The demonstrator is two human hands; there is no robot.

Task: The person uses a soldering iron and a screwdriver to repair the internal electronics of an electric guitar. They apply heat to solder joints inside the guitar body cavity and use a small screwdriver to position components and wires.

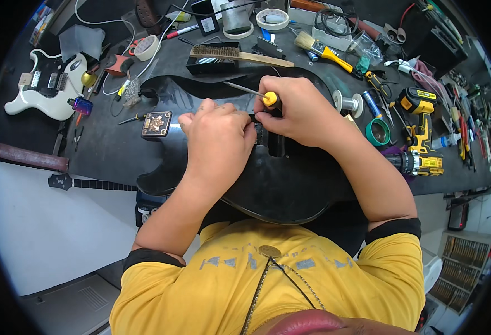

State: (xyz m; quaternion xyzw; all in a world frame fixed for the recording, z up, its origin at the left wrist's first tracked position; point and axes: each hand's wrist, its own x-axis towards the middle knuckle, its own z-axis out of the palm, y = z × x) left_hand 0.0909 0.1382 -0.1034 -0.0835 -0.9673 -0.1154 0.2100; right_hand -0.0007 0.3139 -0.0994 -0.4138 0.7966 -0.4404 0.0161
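Note:
A glossy black electric guitar body (304, 178) lies across the bench edge in front of me. My right hand (301, 109) is closed round a screwdriver (270, 99) with a yellow and black handle; its shaft points up and to the left, clear of the body. The thumb and fingertips of that hand reach down beside a dark rectangular cavity (277, 145). My left hand (215, 139) rests on the body with its fingers curled together by the same spot. What those fingers pinch is hidden. An ornate metal plate (156, 124) sits left of my left hand.
A wooden-handled brush (242, 54) and a paintbrush (326, 52) lie beyond the body. To the right are a solder spool (348, 104), a green tape roll (377, 132) and a yellow cordless drill (420, 131). A white guitar body (47, 92) lies far left.

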